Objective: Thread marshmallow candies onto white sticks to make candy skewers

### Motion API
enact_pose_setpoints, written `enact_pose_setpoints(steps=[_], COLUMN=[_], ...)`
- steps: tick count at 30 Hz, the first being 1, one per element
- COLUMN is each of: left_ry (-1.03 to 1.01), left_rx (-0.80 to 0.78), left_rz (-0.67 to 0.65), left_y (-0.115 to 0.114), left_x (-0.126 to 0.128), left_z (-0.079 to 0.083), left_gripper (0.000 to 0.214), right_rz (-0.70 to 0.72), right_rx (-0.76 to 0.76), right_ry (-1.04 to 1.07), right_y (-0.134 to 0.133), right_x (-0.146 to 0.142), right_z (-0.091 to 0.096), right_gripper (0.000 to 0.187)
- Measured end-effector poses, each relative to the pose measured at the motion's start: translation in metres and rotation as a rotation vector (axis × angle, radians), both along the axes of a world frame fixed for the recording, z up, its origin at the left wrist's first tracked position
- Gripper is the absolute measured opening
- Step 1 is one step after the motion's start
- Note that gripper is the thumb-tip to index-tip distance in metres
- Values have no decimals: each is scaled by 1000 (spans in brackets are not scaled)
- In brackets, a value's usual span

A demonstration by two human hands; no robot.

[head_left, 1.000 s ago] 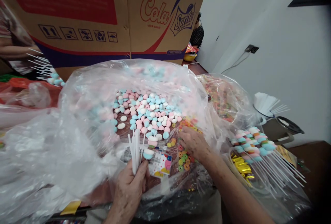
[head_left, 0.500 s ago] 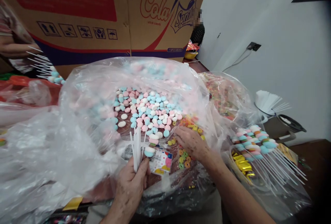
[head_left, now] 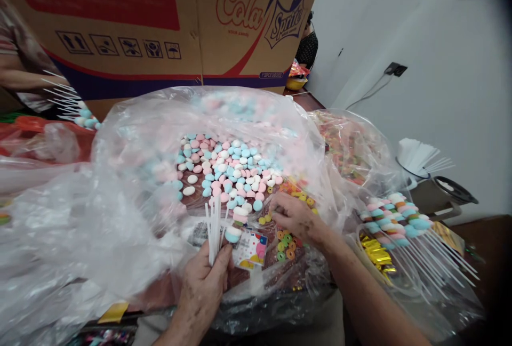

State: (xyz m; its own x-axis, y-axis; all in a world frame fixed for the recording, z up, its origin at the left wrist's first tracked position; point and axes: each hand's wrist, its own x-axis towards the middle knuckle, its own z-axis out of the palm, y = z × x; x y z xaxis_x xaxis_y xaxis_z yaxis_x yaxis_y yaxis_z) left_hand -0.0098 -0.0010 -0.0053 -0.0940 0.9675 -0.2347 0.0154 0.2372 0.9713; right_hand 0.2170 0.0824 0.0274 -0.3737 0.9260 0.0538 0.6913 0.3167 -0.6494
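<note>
My left hand (head_left: 208, 276) is closed round a bundle of white sticks (head_left: 215, 226) that point upward. Also in it is a candy skewer (head_left: 233, 234) carrying blue, white and pink marshmallows with a green-brown piece between them. My right hand (head_left: 296, 217) has its fingers bent together at the ring gummies (head_left: 285, 244); what is in the pinch, if anything, is hidden. Yellow gummies (head_left: 264, 219) lie by its fingertips. Beyond both hands spreads a pile of pink, blue and white marshmallows (head_left: 236, 173) inside an open clear plastic bag (head_left: 132, 117).
A big cardboard box (head_left: 140, 15) stands behind the bag. At right are finished candy skewers (head_left: 394, 220), gold twist ties (head_left: 377, 254), a holder of white sticks (head_left: 418, 157) and a bag of gummies (head_left: 348, 149). Another person's arm (head_left: 28, 79) shows at far left.
My right hand's fingers have drawn closer together beside the yellow gummies. My left hand keeps the sticks and the skewer almost in place.
</note>
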Motion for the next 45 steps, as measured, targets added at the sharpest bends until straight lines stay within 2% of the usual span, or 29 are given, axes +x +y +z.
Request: enact_pose_setpoints(steps=[3, 6, 8, 10, 15, 20, 24, 28, 34, 37, 40, 45], left_ry=[38, 36, 28, 35, 44, 56, 142, 187, 207, 218, 226, 230], left_rx=[0, 11, 25, 31, 42, 101, 118, 122, 123, 144, 151, 152], left_rz=[-18, -55, -73, -88, -127, -142, -146, -151, -139, -136, -146, -192], left_y=[0, 0, 0, 0, 0, 0, 1, 2, 2, 2, 2, 2], left_x=[0, 0, -1, -1, -1, -1, -1, -1, -1, -1, -2, -5], left_z=[-1, 0, 1, 2, 3, 4, 10, 13, 10, 9, 9, 9], left_gripper=[28, 27, 27, 28, 27, 24, 24, 25, 26, 24, 26, 31], right_rz=[-157, -206, -187, -160, -141, -186, -157, -97, -88, -28, 4, 23], right_rx=[-253, -417, -468, -511, -526, -422, -321, -175, 122, 239, 249, 142], right_ry=[434, 812, 943, 995, 1024, 1000, 952, 843, 474, 411, 429, 541], right_y=[-2, -3, -3, -4, -4, -2, -2, -4, -12, -13, -11, -8], right_x=[-11, -27, -35, -39, -38, -37, -37, -37, -36, -35, -34, -27], right_z=[-3, -3, -1, 1, 2, -5, -7, -4, 5, 8, 8, 4], right_gripper=[4, 22, 33, 33, 25, 25, 25, 21, 20, 21, 18, 13])
